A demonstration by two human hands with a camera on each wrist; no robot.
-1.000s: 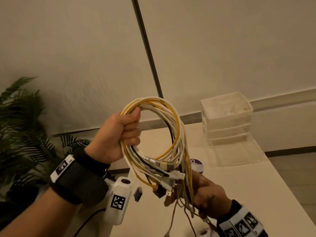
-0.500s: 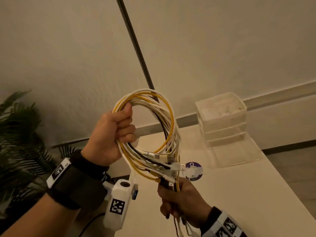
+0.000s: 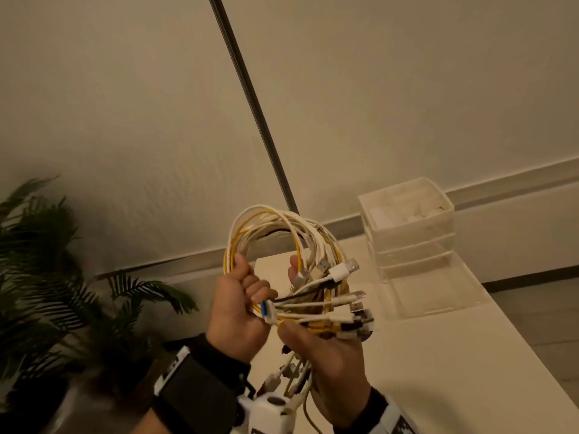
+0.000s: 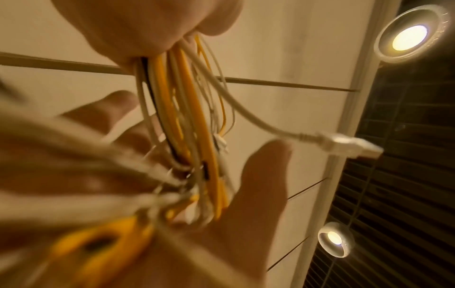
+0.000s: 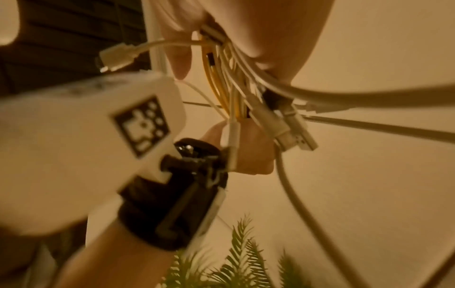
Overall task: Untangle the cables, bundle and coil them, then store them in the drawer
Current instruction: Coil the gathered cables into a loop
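A coil of white, yellow and black cables (image 3: 282, 223) is held up in front of me over the near table edge. My left hand (image 3: 238, 305) grips the coil's left side in a fist, seen as a closed fist on the strands (image 4: 187, 117) in the left wrist view. My right hand (image 3: 329, 358) holds the coil's bottom, thumb over the gathered ends, fingers behind the loop. Several plug ends, one a white USB plug (image 3: 340, 272), stick out to the right. A few loose ends hang below my right palm. The clear drawer unit (image 3: 407, 233) stands at the back right, its bottom drawer (image 3: 432, 286) pulled out.
The white table (image 3: 454, 386) runs under and right of my hands. A potted plant (image 3: 47, 277) stands to the left of it. A dark pole (image 3: 250, 98) rises against the wall behind the coil. A white wrist camera (image 3: 266, 411) sits under my left wrist.
My right hand rose from the hanging ends to the coil's bottom, folding the plug ends up against it. The coil came lower and closer, and my left hand's grip slid further down its left side.
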